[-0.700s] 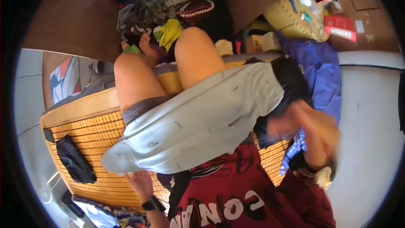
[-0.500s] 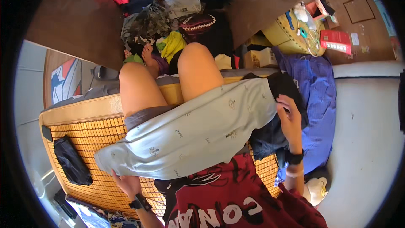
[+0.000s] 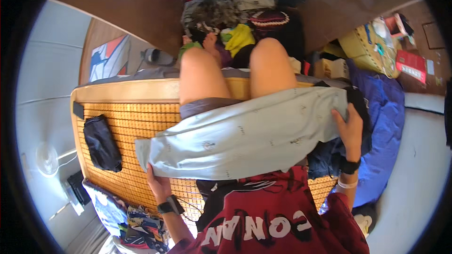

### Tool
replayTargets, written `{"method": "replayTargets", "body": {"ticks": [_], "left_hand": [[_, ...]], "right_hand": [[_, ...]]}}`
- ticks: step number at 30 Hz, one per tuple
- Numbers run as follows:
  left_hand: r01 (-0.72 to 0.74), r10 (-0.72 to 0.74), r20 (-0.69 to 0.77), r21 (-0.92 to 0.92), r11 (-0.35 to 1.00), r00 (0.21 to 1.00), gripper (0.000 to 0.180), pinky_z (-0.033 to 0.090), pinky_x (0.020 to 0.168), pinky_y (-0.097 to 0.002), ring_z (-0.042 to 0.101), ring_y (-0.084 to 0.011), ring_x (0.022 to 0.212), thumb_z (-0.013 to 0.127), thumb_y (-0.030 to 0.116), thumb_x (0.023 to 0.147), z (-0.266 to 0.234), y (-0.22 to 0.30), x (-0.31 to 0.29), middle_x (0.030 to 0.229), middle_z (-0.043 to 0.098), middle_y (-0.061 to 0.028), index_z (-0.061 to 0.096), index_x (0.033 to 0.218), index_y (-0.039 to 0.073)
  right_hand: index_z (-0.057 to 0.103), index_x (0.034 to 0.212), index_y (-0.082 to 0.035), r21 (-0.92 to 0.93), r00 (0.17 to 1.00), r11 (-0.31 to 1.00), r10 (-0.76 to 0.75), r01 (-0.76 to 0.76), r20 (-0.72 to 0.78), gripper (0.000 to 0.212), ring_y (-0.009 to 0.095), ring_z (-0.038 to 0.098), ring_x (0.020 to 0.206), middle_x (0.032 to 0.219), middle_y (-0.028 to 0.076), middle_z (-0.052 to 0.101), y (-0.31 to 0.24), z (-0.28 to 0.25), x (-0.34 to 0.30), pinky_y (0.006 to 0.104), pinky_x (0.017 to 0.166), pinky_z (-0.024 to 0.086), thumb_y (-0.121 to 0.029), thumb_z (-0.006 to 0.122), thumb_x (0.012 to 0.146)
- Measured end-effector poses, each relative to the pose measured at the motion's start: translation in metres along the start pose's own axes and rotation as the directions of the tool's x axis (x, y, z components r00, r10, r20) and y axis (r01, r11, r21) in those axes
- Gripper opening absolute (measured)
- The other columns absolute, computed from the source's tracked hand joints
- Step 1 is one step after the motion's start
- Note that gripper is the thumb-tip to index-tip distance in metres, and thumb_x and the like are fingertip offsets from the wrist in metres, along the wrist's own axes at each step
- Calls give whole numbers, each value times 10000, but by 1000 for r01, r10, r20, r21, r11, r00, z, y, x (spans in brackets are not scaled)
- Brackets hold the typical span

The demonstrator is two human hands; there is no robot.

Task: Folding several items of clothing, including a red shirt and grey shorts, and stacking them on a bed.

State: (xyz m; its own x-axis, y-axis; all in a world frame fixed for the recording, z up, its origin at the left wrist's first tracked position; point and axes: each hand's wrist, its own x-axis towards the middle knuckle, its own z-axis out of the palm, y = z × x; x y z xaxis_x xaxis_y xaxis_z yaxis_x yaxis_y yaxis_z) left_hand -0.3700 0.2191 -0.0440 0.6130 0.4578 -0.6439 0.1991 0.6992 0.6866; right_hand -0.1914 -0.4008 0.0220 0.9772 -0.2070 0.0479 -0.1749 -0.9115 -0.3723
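Observation:
A pale grey-blue printed garment (image 3: pixel 245 134) lies across my thighs in a long folded strip; its exact kind is hard to tell. My left hand (image 3: pixel 160 186) holds its near left edge, thumb on top and the other fingers mostly hidden underneath. At the far right end, my right hand (image 3: pixel 350 129) has its thumb on the cloth and its fingers around the edge. Dark clothing (image 3: pixel 325 155) lies under that end, beside a blue-purple cloth (image 3: pixel 383 108).
A folded black garment (image 3: pixel 102 143) rests on the woven bamboo mat (image 3: pixel 141 113) at left. Ahead, an open cabinet holds piled clothes (image 3: pixel 219 9) between brown doors (image 3: pixel 127 4). A yellow stool (image 3: pixel 372 49) with small items and a red box (image 3: pixel 411 66) are at right.
The whole view has shifted, so the scene sits further right. My right hand has come onto the garment's right end from just beside it. My left hand stays at the left edge.

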Motion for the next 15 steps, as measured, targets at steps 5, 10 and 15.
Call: {"method": "replayTargets", "body": {"ticks": [5, 10, 15], "left_hand": [[-314, 305, -92, -111, 943, 948, 532, 472, 1111, -447, 621, -292, 1275, 619, 342, 1015, 17, 41, 16, 1400, 653, -133, 587, 1430, 11], [-392, 345, -220, -233, 890, 913, 634, 437, 1134, -509, 593, -330, 1296, 635, 418, 970, 53, 81, 44, 1410, 634, -145, 565, 1456, 16], [-373, 359, -101, -242, 896, 928, 580, 424, 1166, -526, 571, -338, 1354, 592, 422, 1048, 54, 107, 82, 1495, 613, -119, 568, 1498, 58]], "right_hand": [[646, 1064, 36, 237, 988, 961, 150, -140, -25, 254, 196, 549, 778, 868, 134, 651, -9, -21, -6, 347, 752, 490, -207, 708, 1024], [681, 1155, 26, 300, 970, 943, 196, -146, -146, 253, 98, 555, 841, 947, 72, 724, 18, -22, -9, 283, 772, 484, -209, 671, 1062], [685, 1284, 22, 703, 929, 681, 361, -205, -78, 313, 96, 641, 1017, 1172, 45, 733, 20, -31, -1, 257, 903, 503, -214, 650, 1082]]}}
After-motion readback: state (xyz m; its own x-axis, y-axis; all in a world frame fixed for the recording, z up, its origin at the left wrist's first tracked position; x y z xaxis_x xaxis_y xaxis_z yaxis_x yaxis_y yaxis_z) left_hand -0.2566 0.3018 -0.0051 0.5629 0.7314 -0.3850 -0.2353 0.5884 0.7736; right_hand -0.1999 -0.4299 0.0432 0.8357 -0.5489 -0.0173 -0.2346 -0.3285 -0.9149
